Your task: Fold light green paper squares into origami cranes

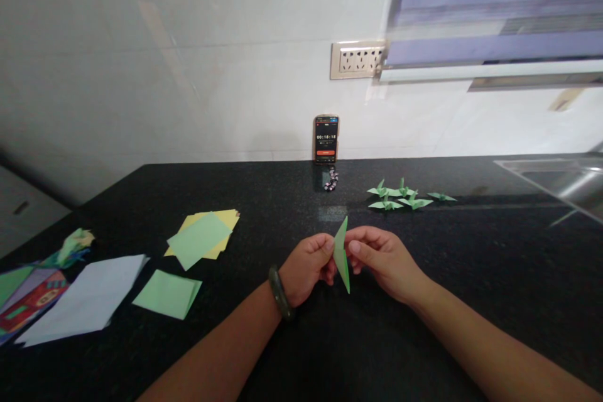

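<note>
A partly folded piece of green origami paper (342, 251) stands upright between my two hands, its long pointed ends up and down. My left hand (308, 267), with a dark bangle at the wrist, pinches its left side between thumb and fingers. From the other side, my right hand (381, 260) has thumb and forefinger closed at the paper's right edge. Several finished green paper cranes (414, 201) sit in a group farther back on the right. A folded green sheet (168, 294) lies on the counter to the left.
On the left are green and yellow paper squares (202, 239), white sheets (94, 295) and a colourful packet (35, 301). A phone showing a timer (326, 138) leans against the wall, a beaded string (331, 179) before it. A metal sink (560, 182) is at the right.
</note>
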Available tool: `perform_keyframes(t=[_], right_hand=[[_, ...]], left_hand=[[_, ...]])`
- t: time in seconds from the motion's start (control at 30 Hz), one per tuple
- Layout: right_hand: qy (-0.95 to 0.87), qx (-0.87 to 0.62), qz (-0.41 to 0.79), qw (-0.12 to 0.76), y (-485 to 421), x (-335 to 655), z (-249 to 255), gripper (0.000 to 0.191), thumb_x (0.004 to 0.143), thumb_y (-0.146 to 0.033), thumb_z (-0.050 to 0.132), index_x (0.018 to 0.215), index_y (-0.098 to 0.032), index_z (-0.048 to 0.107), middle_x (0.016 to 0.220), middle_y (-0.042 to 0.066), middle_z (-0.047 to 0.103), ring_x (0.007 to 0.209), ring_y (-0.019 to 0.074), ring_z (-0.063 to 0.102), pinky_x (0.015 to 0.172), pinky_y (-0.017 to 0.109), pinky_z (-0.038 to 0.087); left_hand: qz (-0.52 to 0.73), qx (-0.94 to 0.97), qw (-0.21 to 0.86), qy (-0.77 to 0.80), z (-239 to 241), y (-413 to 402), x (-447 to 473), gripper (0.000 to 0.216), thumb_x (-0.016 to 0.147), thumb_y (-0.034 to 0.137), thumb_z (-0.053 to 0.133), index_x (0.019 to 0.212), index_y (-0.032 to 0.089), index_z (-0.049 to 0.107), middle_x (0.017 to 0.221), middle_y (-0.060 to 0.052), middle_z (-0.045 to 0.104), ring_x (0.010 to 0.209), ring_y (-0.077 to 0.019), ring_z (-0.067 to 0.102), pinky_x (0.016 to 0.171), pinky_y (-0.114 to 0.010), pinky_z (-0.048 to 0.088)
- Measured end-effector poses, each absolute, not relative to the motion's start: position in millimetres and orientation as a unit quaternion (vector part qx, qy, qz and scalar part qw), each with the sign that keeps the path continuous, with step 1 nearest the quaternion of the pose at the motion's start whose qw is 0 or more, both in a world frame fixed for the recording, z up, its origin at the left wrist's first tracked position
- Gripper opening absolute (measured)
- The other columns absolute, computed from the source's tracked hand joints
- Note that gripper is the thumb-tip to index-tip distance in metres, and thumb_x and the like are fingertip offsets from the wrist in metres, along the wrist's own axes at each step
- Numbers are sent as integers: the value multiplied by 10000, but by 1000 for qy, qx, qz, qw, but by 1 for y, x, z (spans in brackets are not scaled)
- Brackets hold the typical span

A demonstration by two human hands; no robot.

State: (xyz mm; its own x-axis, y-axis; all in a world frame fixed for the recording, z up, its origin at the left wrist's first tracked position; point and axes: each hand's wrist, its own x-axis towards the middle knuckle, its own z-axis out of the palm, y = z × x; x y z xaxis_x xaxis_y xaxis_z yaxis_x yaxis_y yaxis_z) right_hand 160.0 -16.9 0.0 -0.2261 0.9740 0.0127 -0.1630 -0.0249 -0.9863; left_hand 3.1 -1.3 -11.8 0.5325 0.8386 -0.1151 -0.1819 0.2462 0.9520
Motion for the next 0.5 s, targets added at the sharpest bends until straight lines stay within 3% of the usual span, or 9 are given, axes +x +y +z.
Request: perform_keyframes(t=[0.5], right_hand=[[-509, -404, 597, 470, -16, 161, -2, 279, 665, -381, 698, 749, -145, 576, 599, -14, 594, 496, 72, 521, 481, 197, 432]], left_hand=[[352, 473, 746, 310, -16, 0, 3, 323, 763, 448, 534, 670, 146, 469, 517, 29, 481, 420, -58, 425, 433, -194, 336]])
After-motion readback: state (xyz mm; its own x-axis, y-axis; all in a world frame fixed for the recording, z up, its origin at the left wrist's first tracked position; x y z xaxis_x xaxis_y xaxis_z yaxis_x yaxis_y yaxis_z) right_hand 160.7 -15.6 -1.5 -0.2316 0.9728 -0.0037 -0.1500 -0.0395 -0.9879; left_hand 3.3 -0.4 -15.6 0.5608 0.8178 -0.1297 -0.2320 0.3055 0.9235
